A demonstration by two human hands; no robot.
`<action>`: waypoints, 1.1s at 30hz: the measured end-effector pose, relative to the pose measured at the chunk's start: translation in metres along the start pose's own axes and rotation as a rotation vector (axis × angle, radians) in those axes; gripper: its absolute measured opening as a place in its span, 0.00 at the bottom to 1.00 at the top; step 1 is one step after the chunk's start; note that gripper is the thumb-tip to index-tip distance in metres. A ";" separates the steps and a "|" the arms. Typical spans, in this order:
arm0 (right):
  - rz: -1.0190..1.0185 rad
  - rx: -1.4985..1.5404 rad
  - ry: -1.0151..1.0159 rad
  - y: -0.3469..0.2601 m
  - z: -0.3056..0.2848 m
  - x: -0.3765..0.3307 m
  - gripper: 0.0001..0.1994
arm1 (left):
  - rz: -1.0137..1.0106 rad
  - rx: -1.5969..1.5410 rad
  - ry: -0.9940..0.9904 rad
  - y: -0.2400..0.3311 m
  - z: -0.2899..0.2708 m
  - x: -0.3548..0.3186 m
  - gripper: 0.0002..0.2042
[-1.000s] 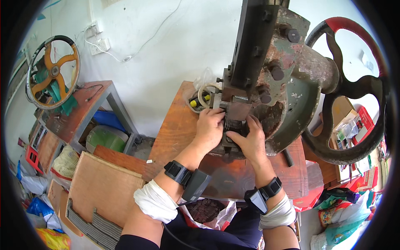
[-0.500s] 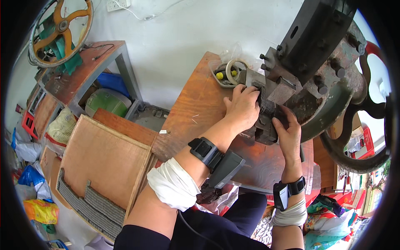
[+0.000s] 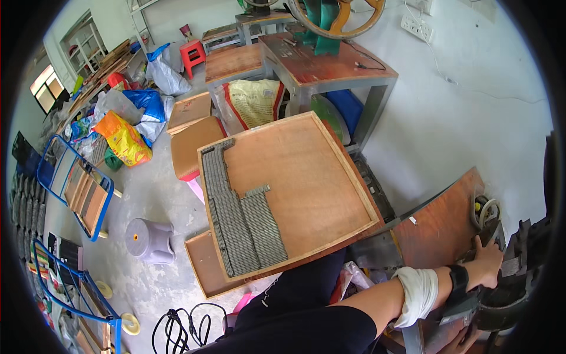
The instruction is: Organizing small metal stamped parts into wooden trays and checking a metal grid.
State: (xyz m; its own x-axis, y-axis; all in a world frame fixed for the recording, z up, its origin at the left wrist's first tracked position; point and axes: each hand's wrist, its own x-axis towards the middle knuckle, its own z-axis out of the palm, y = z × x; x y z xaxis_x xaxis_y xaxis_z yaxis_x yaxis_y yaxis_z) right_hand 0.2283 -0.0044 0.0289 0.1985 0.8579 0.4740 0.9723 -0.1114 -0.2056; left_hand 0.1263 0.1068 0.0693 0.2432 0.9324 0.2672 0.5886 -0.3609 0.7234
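My left hand reaches to the far right and lies against the dark metal hand press. Its fingers look spread, and whatever is under them is hidden. At the lower right edge only part of my right hand shows, beneath the left forearm; its fingers are mostly hidden. A shallow wooden tray lies tilted in the middle of the view. Rows of small grey ribbed metal strips line its left side, with a bare wooden stretch to their right.
The reddish workbench carries a tape roll near the press. Beyond the tray stands another bench with an orange handwheel. A lilac stool, blue-framed chairs, filled bags and a black cable occupy the left floor.
The view has swung left, bringing the tray to the middle and the press to the right edge. My left hand stays at the press; my right hand is now mostly out of view.
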 end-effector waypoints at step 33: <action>-0.006 0.370 0.145 0.057 -0.016 -0.087 0.14 | -0.187 -0.524 0.071 -0.014 -0.026 -0.001 0.17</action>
State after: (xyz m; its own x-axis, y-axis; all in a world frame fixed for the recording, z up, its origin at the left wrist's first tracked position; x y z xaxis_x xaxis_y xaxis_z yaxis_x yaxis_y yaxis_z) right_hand 0.2680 -0.0934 -0.0106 0.2342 0.7751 0.5868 0.8686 0.1042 -0.4844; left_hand 0.0975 0.1114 0.0750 0.1086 0.9852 0.1329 0.1507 -0.1484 0.9774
